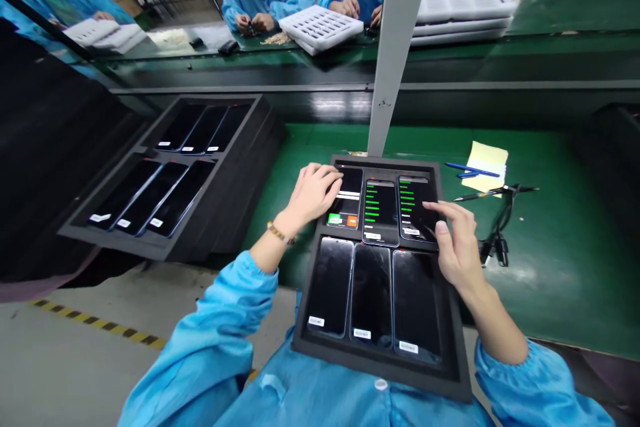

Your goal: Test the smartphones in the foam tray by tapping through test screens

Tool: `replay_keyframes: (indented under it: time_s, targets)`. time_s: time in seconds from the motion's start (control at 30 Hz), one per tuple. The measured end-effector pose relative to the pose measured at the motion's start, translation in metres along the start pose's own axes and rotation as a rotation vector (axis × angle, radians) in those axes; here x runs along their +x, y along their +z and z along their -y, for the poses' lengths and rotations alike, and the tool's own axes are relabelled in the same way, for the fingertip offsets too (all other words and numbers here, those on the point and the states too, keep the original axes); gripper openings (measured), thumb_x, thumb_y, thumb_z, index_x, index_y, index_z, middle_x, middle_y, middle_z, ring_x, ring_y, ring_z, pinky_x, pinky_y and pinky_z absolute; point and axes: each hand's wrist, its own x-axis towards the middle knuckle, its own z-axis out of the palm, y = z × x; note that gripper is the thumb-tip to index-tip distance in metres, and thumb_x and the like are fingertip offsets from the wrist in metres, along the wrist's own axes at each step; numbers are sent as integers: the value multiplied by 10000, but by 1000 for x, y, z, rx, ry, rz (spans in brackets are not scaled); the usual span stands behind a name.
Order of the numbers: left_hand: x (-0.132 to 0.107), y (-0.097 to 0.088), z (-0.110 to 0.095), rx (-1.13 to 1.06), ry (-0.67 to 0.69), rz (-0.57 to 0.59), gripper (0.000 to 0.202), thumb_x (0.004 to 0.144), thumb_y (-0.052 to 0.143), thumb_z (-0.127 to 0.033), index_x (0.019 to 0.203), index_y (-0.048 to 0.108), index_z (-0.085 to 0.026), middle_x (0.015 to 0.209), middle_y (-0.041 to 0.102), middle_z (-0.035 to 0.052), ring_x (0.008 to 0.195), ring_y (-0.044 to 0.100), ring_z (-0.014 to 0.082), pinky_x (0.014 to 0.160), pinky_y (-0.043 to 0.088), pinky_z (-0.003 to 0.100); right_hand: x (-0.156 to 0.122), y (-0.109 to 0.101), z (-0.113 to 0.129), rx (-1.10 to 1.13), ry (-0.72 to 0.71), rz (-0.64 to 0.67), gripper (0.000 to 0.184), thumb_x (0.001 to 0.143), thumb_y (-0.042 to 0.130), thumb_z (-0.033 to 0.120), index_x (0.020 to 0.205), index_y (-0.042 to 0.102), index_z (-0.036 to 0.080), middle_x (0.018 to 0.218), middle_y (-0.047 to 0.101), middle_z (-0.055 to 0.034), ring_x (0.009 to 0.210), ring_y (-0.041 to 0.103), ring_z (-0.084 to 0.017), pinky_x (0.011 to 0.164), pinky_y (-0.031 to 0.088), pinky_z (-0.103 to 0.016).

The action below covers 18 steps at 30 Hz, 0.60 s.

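Note:
A black foam tray [380,373] lies before me, partly on the bench edge, with two rows of smartphones in it. My left hand [314,195] rests over the upper left phone [351,181], whose screen shows white bars and a green and an orange button; the fingers are bent but apart. Over the upper right phone [413,207] my right hand [457,240] holds its index finger out, at or just above the screen. That phone and the upper middle phone [380,203] show green lines of text. In the lower row the screens are dark, such as the middle phone [371,293].
A stack of foam trays [235,173] with dark phones stands at the left. On the green bench [565,233] lie yellow paper [484,159], blue pens [473,169] and a black cable [503,227]. A grey post [393,53] rises behind my tray. Co-workers sit beyond, near white trays [323,27].

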Motion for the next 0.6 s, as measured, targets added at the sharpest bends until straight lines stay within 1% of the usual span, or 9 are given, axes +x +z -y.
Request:
replay_keyframes:
  time_s: [0.07, 0.13, 0.2, 0.27, 0.37, 0.43, 0.47, 0.53, 0.6]
  targets:
    - [29, 9, 2, 6, 20, 84, 413, 1143, 417, -371, 1282, 778, -228, 1281, 785, 101, 1219, 576, 321, 1115, 398, 532, -2, 6, -5, 32, 33, -62, 377, 1130, 432, 389, 1408, 653, 264, 1386, 689, -110, 1378, 561, -313, 1192, 404, -564]
    - [50, 18, 2, 3, 35, 122, 406, 1137, 432, -387, 1227, 794, -225, 1227, 797, 103, 1181, 578, 322, 1109, 386, 526, -3, 8, -12, 64, 83, -165, 373, 1132, 426, 413, 1345, 682, 246, 1341, 702, -116, 1336, 582, -308, 1174, 430, -558]
    - [61, 24, 0, -5, 28, 129, 410, 1130, 448, -421, 1152, 805, -219, 1182, 789, 117, 1151, 576, 325, 1086, 388, 518, -4, 8, -19, 79, 147, -277, 380, 1141, 398, 424, 1299, 687, 236, 1290, 712, -117, 1289, 605, -303, 1150, 450, -556]
    - [66, 25, -2, -17, -5, 121, 460, 1129, 435, -468, 1052, 805, -206, 1138, 763, 143, 1143, 566, 337, 1058, 391, 515, -5, 6, -25, 72, 195, -345, 389, 1150, 366, 426, 1280, 677, 232, 1256, 714, -118, 1252, 622, -300, 1127, 461, -558]
    - [74, 19, -4, -70, -66, 126, 544, 1125, 401, -537, 891, 765, -208, 1007, 718, 141, 1083, 577, 330, 969, 408, 457, -6, 5, -29, 72, 229, -349, 395, 1150, 362, 441, 1251, 682, 232, 1237, 717, -123, 1217, 634, -303, 1094, 477, -552]
    - [82, 12, -3, -140, -98, 175, 575, 1114, 394, -589, 811, 714, -219, 850, 674, 94, 916, 595, 277, 842, 404, 380, -6, 6, -30, 83, 236, -315, 397, 1146, 377, 452, 1247, 694, 235, 1240, 721, -126, 1218, 633, -306, 1087, 484, -550]
    - [87, 9, -1, -180, -113, 212, 590, 1104, 401, -615, 759, 675, -221, 761, 631, 66, 807, 576, 243, 769, 383, 351, -6, 6, -30, 90, 236, -293, 404, 1145, 377, 455, 1261, 697, 237, 1254, 721, -129, 1233, 629, -309, 1094, 484, -553]
    - [98, 2, 3, -258, -145, 289, 620, 1073, 434, -653, 650, 562, -218, 624, 509, 16, 630, 476, 181, 657, 315, 325, -6, 8, -29, 104, 231, -251, 428, 1147, 366, 460, 1309, 696, 240, 1311, 713, -134, 1289, 610, -314, 1131, 469, -571]
    - [107, -2, 7, -321, -179, 349, 635, 1034, 479, -671, 590, 449, -218, 570, 400, -14, 556, 372, 142, 603, 260, 320, -7, 8, -29, 118, 223, -219, 447, 1150, 352, 462, 1356, 685, 247, 1375, 698, -134, 1355, 584, -316, 1179, 440, -592]
